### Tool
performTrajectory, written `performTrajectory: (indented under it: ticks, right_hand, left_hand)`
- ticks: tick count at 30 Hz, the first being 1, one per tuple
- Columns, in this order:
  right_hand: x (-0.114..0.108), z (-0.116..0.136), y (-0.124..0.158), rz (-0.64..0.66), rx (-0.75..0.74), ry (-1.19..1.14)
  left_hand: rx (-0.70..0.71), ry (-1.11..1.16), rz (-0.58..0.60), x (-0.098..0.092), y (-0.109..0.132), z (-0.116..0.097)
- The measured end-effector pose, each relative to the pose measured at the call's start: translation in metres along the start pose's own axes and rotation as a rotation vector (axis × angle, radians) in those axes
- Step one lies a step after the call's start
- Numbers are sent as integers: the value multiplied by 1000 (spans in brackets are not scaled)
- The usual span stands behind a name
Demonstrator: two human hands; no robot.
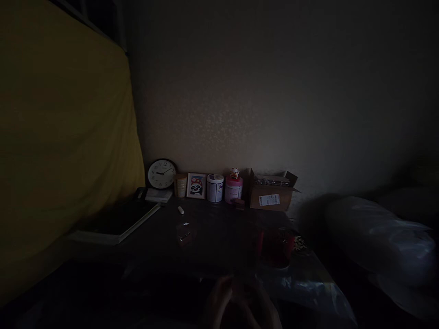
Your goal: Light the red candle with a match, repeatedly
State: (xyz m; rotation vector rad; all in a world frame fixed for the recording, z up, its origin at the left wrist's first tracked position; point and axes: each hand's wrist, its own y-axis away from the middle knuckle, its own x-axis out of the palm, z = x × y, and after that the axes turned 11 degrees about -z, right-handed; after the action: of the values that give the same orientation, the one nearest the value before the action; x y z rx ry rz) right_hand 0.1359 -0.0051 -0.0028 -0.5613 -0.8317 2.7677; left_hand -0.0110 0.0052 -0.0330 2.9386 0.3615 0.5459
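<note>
Left hand (220, 300) and right hand (265, 305) lean inward at the near edge, too dark to tell whether pinching or spread; beyond, on the table (219, 228), stands a red-sided container (290, 246), long axis unclear

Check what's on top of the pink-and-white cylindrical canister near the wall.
A small white, red and gold figurine stands on the canister. It covers the spot directly beneath; the canister's contents are hidden by its walls.

Dark yellow cloth (68, 137), black-rimmed white clock (161, 173), panda-printed picture (196, 186), pink-lidded canister (233, 191), brown box (270, 192), red container (276, 251)
</note>
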Motion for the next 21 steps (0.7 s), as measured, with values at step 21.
performTrajectory:
  ticks: [21]
  right_hand:
    - [-5,6,5,-9,103,-130]
  left_hand:
    - [25,-160,-21,15,-2,-25]
